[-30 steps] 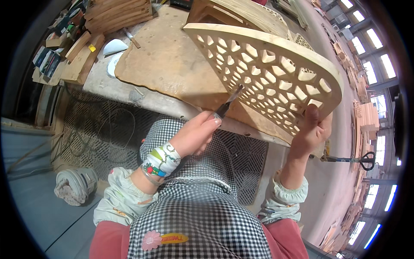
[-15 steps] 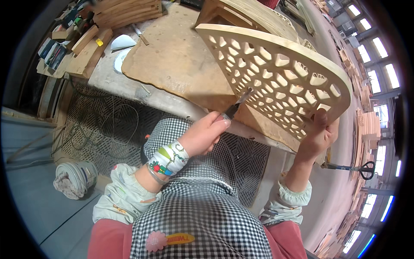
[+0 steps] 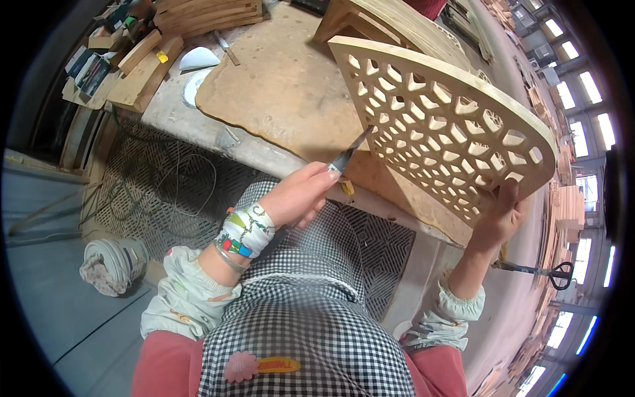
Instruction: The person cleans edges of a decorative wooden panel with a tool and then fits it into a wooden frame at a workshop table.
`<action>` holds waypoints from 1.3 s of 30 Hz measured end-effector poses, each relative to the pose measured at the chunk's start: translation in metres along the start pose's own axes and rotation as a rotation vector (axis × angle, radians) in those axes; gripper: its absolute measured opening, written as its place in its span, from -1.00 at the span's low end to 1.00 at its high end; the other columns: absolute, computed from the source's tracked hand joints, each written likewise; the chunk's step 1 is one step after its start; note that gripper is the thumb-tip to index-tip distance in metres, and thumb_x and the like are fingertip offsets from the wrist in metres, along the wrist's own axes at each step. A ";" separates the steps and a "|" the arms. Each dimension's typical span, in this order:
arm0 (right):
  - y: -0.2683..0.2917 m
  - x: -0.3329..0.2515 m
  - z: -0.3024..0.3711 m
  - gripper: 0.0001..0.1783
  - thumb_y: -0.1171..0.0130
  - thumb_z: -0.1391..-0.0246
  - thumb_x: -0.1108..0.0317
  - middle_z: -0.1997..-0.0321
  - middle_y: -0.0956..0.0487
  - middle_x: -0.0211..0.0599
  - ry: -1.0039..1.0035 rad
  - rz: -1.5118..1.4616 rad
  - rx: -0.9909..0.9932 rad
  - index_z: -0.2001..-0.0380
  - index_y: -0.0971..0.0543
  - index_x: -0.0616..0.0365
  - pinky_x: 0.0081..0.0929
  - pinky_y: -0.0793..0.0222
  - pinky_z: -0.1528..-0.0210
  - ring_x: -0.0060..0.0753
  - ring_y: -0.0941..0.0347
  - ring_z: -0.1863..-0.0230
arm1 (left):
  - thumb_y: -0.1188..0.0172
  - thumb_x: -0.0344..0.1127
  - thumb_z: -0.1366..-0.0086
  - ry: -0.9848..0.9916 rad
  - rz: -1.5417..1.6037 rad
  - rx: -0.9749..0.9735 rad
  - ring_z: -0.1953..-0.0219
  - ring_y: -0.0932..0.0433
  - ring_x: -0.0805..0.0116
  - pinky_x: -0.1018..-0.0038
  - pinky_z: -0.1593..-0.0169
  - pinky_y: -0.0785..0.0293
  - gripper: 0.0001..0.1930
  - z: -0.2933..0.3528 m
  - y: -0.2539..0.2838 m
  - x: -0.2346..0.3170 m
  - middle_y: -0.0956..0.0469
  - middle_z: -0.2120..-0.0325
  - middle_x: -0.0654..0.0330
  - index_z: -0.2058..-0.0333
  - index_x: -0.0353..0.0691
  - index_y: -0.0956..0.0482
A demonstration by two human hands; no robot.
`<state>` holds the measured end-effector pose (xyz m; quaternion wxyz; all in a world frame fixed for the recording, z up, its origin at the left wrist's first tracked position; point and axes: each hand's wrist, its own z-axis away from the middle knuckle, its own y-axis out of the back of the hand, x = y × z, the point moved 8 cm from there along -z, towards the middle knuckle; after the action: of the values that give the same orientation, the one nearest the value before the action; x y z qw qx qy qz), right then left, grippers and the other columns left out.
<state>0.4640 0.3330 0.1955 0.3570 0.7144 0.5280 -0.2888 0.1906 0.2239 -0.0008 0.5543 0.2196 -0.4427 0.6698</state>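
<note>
A pale wooden panel (image 3: 463,78), pierced with several rows of irregular holes, stands tilted over the bench. My right hand (image 3: 504,215) grips its lower right corner, thumb on the pierced face. In my closed left hand (image 3: 301,195) is a hand tool with a slim, tapering blade (image 3: 350,151); whether it is a knife or a file I cannot tell. The blade tip points up at the left part of the panel, by the small holes; contact is unclear. Beneath lies a brown sheet (image 3: 264,86) with a wavy edge.
Another wooden piece (image 3: 390,26) stands behind the panel. Wooden blocks (image 3: 147,79), white discs (image 3: 198,58) and a metal strip (image 3: 227,47) lie on the bench's left. A bucket with a rag (image 3: 119,264) stands on the floor, near loose cables (image 3: 205,178). Scissors-like handles (image 3: 559,272) jut out at right.
The tool's blade has come away from the holes in the panel's middle and swung toward its left edge. Panel and right hand have shifted slightly right; my left hand has drawn back a little.
</note>
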 end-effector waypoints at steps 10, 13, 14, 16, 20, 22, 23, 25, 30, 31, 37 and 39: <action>0.011 0.017 -0.008 -0.55 -0.16 -0.38 0.11 0.23 -0.61 -0.30 -0.054 -0.032 -0.085 -0.01 -0.55 0.35 -0.57 -0.57 0.28 -0.58 -0.54 0.26 | 0.08 0.05 -0.53 -0.009 -0.034 0.004 0.73 -0.29 0.66 0.67 0.72 -0.26 -0.54 -0.018 -0.005 0.000 -0.34 0.61 0.38 -0.11 -0.23 -0.35; 0.005 0.010 -0.009 -0.59 -0.13 -0.39 0.14 0.22 -0.63 -0.24 0.049 0.001 -0.052 0.04 -0.56 0.36 -0.54 -0.58 0.28 -0.50 -0.58 0.26 | 0.08 0.06 -0.53 0.010 -0.024 0.019 0.72 -0.30 0.66 0.66 0.73 -0.26 -0.52 -0.021 -0.004 0.001 -0.33 0.61 0.38 -0.12 -0.26 -0.34; 0.004 0.007 -0.009 -0.61 -0.11 -0.40 0.16 0.22 -0.64 -0.21 0.065 0.007 -0.051 0.07 -0.57 0.36 -0.52 -0.62 0.31 -0.47 -0.60 0.27 | 0.08 0.06 -0.53 0.014 -0.018 0.018 0.72 -0.30 0.66 0.66 0.73 -0.26 -0.52 -0.021 -0.004 0.000 -0.33 0.61 0.38 -0.12 -0.26 -0.34; 0.003 0.007 -0.011 -0.62 -0.12 -0.39 0.17 0.24 -0.65 -0.23 0.079 0.002 -0.046 0.05 -0.57 0.34 -0.52 -0.61 0.30 -0.48 -0.60 0.27 | 0.08 0.06 -0.53 0.014 -0.005 0.013 0.72 -0.30 0.66 0.66 0.73 -0.26 -0.52 -0.021 -0.003 -0.001 -0.33 0.61 0.38 -0.12 -0.26 -0.34; 0.002 0.006 -0.012 -0.65 -0.13 -0.39 0.18 0.28 -0.64 -0.28 0.087 0.044 -0.049 0.05 -0.56 0.30 -0.56 -0.56 0.34 -0.50 -0.60 0.29 | 0.06 0.05 -0.51 -0.022 0.005 0.002 0.72 -0.28 0.62 0.63 0.72 -0.24 -0.54 -0.020 0.000 -0.009 -0.33 0.60 0.36 -0.08 -0.26 -0.36; -0.008 -0.003 -0.007 -0.67 -0.13 -0.39 0.17 0.29 -0.63 -0.30 0.074 0.016 -0.064 0.07 -0.56 0.28 -0.60 -0.52 0.34 -0.51 -0.59 0.29 | 0.03 0.05 -0.48 -0.011 0.041 0.026 0.73 -0.24 0.55 0.56 0.71 -0.20 -0.57 -0.017 0.000 -0.011 -0.31 0.59 0.35 -0.01 -0.24 -0.39; -0.012 -0.007 -0.005 -0.67 -0.13 -0.39 0.17 0.30 -0.63 -0.30 0.068 0.001 -0.072 0.08 -0.56 0.27 -0.62 -0.50 0.34 -0.51 -0.58 0.30 | 0.03 0.04 -0.48 -0.012 0.034 0.028 0.73 -0.24 0.56 0.57 0.71 -0.21 -0.57 -0.013 0.001 -0.012 -0.32 0.59 0.35 -0.02 -0.25 -0.39; -0.009 -0.005 -0.006 -0.68 -0.13 -0.39 0.17 0.31 -0.63 -0.31 0.090 0.081 -0.057 0.12 -0.56 0.26 -0.63 -0.48 0.33 -0.53 -0.57 0.31 | 0.04 0.02 -0.49 -0.014 0.011 0.025 0.73 -0.25 0.57 0.58 0.71 -0.21 -0.57 -0.002 0.005 -0.015 -0.33 0.59 0.34 -0.03 -0.27 -0.39; -0.011 -0.013 -0.004 -0.65 -0.12 -0.39 0.15 0.30 -0.63 -0.29 0.133 0.054 -0.042 0.07 -0.56 0.27 -0.65 -0.48 0.42 -0.53 -0.57 0.34 | 0.10 -0.06 -0.56 -0.097 0.037 -0.038 0.74 -0.32 0.63 0.65 0.72 -0.27 -0.64 0.037 0.004 -0.010 -0.38 0.61 0.35 -0.03 -0.27 -0.36; -0.010 -0.011 -0.002 -0.64 -0.13 -0.39 0.14 0.28 -0.63 -0.28 0.129 0.088 -0.074 0.06 -0.56 0.28 -0.66 -0.48 0.42 -0.53 -0.57 0.35 | 0.10 -0.06 -0.56 -0.107 0.049 -0.035 0.74 -0.32 0.63 0.66 0.72 -0.27 -0.64 0.041 0.004 -0.004 -0.39 0.61 0.35 -0.02 -0.27 -0.36; -0.019 -0.026 0.006 -0.62 -0.14 -0.39 0.11 0.25 -0.62 -0.27 0.185 0.152 -0.128 0.08 -0.56 0.28 -0.65 -0.47 0.44 -0.53 -0.57 0.36 | 0.07 -0.04 -0.54 -0.090 0.030 -0.014 0.73 -0.32 0.65 0.68 0.71 -0.28 -0.71 0.031 0.003 0.009 -0.38 0.61 0.37 0.14 -0.16 -0.34; -0.014 -0.014 0.000 -0.63 -0.13 -0.39 0.12 0.27 -0.62 -0.28 0.135 0.104 -0.115 0.10 -0.56 0.28 -0.63 -0.47 0.39 -0.52 -0.56 0.34 | 0.07 -0.04 -0.54 -0.083 0.029 0.002 0.73 -0.32 0.65 0.68 0.71 -0.28 -0.71 0.029 0.002 0.009 -0.37 0.60 0.37 0.13 -0.16 -0.34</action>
<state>0.4467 0.3280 0.2041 0.3755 0.7371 0.5286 -0.1904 0.1807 0.2045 0.0202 0.5256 0.2413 -0.4677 0.6685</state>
